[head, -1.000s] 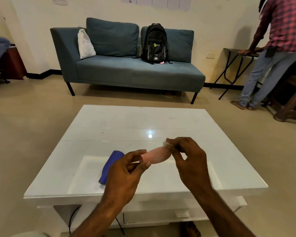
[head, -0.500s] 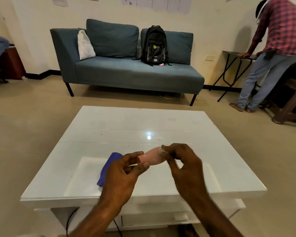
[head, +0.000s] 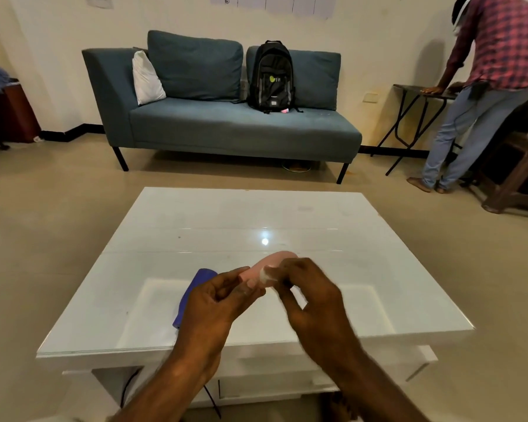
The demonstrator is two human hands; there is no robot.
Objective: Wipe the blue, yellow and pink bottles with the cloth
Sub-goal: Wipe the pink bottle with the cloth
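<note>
A pink bottle (head: 276, 259) is held level above the white table (head: 256, 220), pointing away to the right. My left hand (head: 217, 303) pinches its near end. My right hand (head: 305, 296) presses a small white cloth (head: 267, 274) against the bottle's middle. A blue bottle (head: 192, 290) lies on the table just left of my left hand, partly hidden behind it. No yellow bottle is in view.
A blue sofa (head: 226, 126) with a black backpack (head: 271, 77) stands beyond the table. A person in a checked shirt (head: 497, 53) leans on a folding table (head: 415, 95) at the right. A wooden stool (head: 518, 175) stands nearby.
My right hand with the cloth has slid along the pink bottle from its far tip toward my left hand. The bottle's far end is now uncovered and tilted up.
</note>
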